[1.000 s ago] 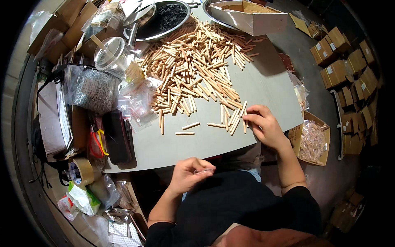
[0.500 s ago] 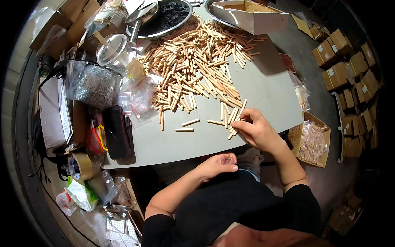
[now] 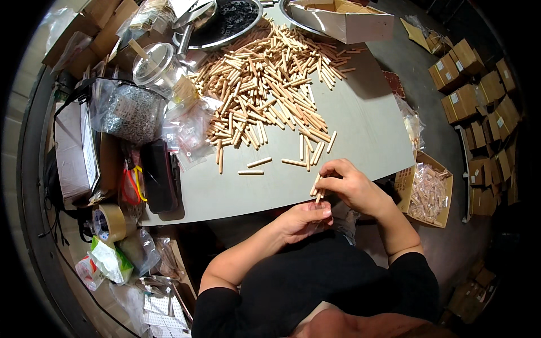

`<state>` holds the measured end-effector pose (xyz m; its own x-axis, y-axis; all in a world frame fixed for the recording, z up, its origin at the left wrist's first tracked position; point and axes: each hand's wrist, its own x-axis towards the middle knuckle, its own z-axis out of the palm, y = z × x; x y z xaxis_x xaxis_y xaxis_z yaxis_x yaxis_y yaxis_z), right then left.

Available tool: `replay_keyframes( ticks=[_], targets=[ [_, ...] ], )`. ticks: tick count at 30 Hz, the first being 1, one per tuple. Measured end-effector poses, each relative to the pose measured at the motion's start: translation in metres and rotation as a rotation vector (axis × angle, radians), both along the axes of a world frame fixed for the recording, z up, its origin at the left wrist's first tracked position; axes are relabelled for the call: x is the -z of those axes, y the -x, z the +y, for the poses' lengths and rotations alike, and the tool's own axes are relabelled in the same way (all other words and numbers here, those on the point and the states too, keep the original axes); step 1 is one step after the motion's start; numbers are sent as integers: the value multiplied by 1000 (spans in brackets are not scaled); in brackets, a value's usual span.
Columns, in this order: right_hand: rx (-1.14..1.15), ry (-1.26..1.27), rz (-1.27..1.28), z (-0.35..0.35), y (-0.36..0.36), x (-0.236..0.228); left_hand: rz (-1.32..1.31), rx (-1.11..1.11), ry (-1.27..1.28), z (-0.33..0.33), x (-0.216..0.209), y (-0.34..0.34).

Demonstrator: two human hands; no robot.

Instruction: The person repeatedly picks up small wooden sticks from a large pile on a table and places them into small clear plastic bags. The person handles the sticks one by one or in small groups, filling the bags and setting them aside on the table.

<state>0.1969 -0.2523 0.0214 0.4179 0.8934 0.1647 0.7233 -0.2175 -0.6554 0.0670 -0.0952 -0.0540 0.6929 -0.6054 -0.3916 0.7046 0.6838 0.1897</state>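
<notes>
My right hand (image 3: 354,187), at the front edge of the table, pinches a few short wooden dowels (image 3: 315,187), their ends pointing down toward my other hand. Just below it, my left hand (image 3: 300,221) is closed on a small clear plastic bag (image 3: 322,221), mostly hidden by the fingers. The two hands are close together. Several loose dowels (image 3: 318,153) lie beyond my right hand, and a large heap of dowels (image 3: 265,90) spreads over the far part of the grey table (image 3: 236,203).
At the left are a bag of small metal parts (image 3: 131,112), a phone (image 3: 160,177), scissors (image 3: 133,183) and a tape roll (image 3: 110,223). A metal bowl (image 3: 256,25) and a white box (image 3: 358,28) stand behind. A carton of packed dowels (image 3: 431,194) sits at the right.
My right hand has lifted a few dowels off the table and drawn them toward my body. My left hand has risen slightly to meet it with the bag.
</notes>
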Motion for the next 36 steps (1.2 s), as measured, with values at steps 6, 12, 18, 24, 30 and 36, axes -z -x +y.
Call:
replay_keyframes(
  ticks=[6,12,18,24,30,36],
  targets=[
    [-40,40,13,3,1,-4,14,-24,36,-1,-2,0],
    [-266,27,204,-3,10,-10,-7,-41,-34,-1,-7,2],
    [-227,-84,350,-8,14,-29,-582,63,-299,12,-16,1],
    [-130,-293,36,-2,27,-34,-871,-295,-895,13,-53,6],
    [8,-328,68,-2,32,-28,-1270,-647,-1473,25,-64,7],
    [-35,-231,124,5,33,-27,-1273,-634,-1492,24,-62,10]
  ],
)
